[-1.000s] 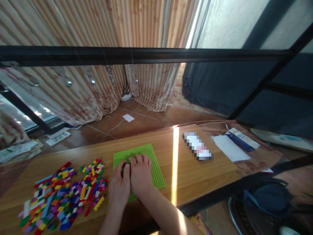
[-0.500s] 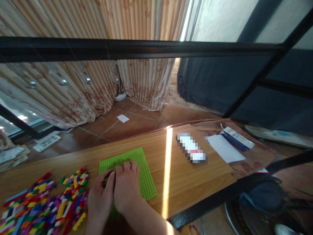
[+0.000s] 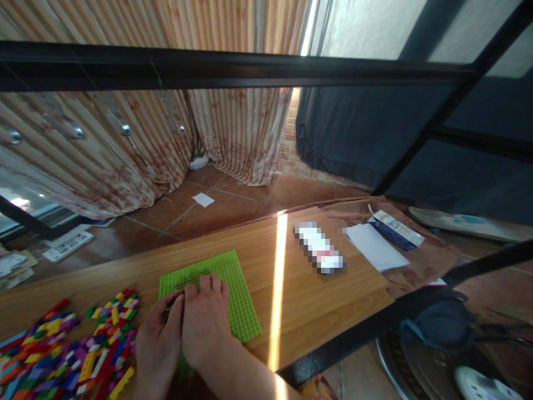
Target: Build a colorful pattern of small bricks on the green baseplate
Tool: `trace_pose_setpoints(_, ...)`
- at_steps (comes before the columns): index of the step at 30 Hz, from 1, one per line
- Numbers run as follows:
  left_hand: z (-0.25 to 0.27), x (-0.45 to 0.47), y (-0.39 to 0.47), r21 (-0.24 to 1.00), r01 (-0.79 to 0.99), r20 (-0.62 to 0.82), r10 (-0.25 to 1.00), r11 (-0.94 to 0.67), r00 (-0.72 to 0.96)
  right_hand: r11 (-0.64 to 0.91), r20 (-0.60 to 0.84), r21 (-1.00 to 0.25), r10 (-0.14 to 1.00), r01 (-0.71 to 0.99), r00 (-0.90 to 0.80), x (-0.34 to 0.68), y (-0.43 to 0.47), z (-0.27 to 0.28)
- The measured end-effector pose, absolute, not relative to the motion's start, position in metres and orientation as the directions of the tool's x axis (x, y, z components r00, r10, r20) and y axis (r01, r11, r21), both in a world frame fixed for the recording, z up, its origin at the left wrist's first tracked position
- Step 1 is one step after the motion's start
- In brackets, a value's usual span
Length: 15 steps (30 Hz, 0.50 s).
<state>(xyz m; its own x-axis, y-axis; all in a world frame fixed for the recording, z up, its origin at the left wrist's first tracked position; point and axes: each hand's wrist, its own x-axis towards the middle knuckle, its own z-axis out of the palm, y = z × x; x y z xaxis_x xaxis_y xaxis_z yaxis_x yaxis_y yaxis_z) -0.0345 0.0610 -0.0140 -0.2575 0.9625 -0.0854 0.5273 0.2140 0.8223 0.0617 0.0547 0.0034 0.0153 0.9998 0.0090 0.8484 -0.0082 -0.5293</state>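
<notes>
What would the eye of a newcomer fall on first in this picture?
Probably the heap of many-coloured bricks at lower left, on the wooden table. To its right lies the bright green studded baseplate. Further right, a glaring strip of light crosses the table.

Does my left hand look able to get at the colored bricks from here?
Probably yes: your left hand, at the green baseplate, is close beside the colored bricks, and nothing visible stands between them.

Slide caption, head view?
Bare left hand and right hand over a flat green studded baseplate, beside multicoloured plastic bricks.
</notes>
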Motion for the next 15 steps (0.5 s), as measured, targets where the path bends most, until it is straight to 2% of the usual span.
trace_pose_setpoints(6,-0.019,-0.034,0.060,0.841,0.511,-0.048,0.965,0.179,-0.259,0.042,0.008,-0.506,0.999,0.862,-0.044,0.066,0.049,0.010)
trace_pose_setpoints(15,-0.025,-0.024,0.052,0.923,0.379,0.027,0.972,0.064,-0.232,0.105,0.041,-0.459,0.994,0.882,-0.097,0.073,0.043,-0.006)
